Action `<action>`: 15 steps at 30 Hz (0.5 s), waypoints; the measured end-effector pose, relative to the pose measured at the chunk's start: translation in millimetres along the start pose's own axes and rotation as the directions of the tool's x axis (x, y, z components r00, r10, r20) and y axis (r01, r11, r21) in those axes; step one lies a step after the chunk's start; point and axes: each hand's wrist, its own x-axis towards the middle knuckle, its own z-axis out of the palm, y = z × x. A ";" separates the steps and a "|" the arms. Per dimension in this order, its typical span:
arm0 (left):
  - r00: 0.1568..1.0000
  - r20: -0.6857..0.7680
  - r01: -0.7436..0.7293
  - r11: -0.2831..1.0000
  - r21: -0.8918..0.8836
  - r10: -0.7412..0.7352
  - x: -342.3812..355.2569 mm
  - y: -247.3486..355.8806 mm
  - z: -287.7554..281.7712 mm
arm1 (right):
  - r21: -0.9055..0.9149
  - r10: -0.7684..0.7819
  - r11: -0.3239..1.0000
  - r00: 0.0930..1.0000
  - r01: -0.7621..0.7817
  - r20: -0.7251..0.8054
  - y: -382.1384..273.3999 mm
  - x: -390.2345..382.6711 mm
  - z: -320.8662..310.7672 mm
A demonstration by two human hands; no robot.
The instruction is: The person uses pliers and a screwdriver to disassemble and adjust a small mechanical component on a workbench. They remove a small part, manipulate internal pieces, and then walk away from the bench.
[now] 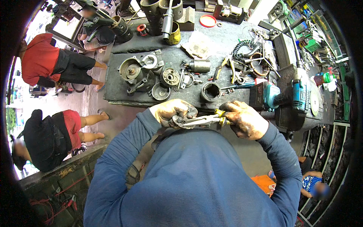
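1. Across the dark workbench (113,81), loose metal parts lay spread; the bench's near edge was partly blocked by the arms.
2. Teal power tool (300,90) sat at right, held by neither hand; how its lower end sat was hard to make out.
3. Right hand (244,119) was closed round plier handles; left hand (172,112) had a narrow, curled-finger grip on a small part.
4. Round metal housings (130,72) lay open and separate: judged part-way, pieces already apart, fitting together not yet done. Remaining steps couldn't be told.
5. Hollow dark cylinder (211,92) stood just beyond the hands, open end up, inside too dark to read.
6. Yellow-handled pliers (202,120) pointed left, in front of the chest.
7. Small metal part (177,121) was at the plier tips, half-hidden by fingers; couldn't tell whether the jaws bit it.
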 end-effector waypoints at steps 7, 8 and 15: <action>0.925 -0.339 -0.165 0.985 0.054 0.174 -16.2 31.5 22.7 | 0.042 0.131 0.991 0.974 -0.125 -0.186 -24.8 1.6 29.5; 0.915 -0.339 -0.204 0.976 0.079 0.219 -18.6 32.7 23.5 | 0.000 0.128 0.991 0.968 -0.131 -0.216 -27.5 3.1 26.7; 0.634 -0.515 -0.366 0.810 0.458 0.577 -11.7 37.8 47.4 | -0.051 0.238 0.965 0.938 -0.259 -0.252 -41.6 11.0 34.8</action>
